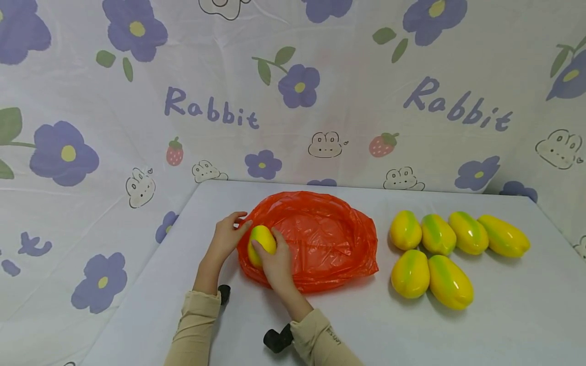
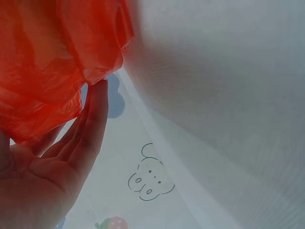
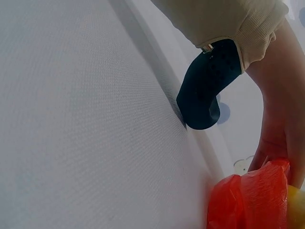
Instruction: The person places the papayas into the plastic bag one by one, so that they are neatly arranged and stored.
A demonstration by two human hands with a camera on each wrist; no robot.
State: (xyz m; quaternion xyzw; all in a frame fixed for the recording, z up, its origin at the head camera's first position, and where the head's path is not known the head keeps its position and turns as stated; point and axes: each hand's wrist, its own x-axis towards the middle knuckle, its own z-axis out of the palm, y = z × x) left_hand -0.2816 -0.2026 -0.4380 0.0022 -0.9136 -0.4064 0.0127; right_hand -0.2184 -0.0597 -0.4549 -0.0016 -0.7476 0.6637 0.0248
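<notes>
A red plastic bag [image 1: 320,244] lies spread open on the table, its rim standing up in an oval. My right hand [image 1: 278,262] grips a glossy yellow papaya-shaped fruit [image 1: 263,241] with a green streak, over the bag's left part. At the left rim, my left hand [image 1: 226,236] holds the bag between thumb and fingers. From the left wrist, the fingers [image 2: 93,119] run up behind the red plastic [image 2: 57,62]. The right wrist view shows only a sliver of the yellow fruit [image 3: 296,207] beside the bag [image 3: 257,200].
Several more yellow-green fruits [image 1: 439,234] sit in two rows right of the bag. The white table [image 1: 412,335] meets a patterned cloth backdrop [image 1: 293,117] behind and at the sides. A dark wrist-worn device [image 1: 276,339] is at the right cuff.
</notes>
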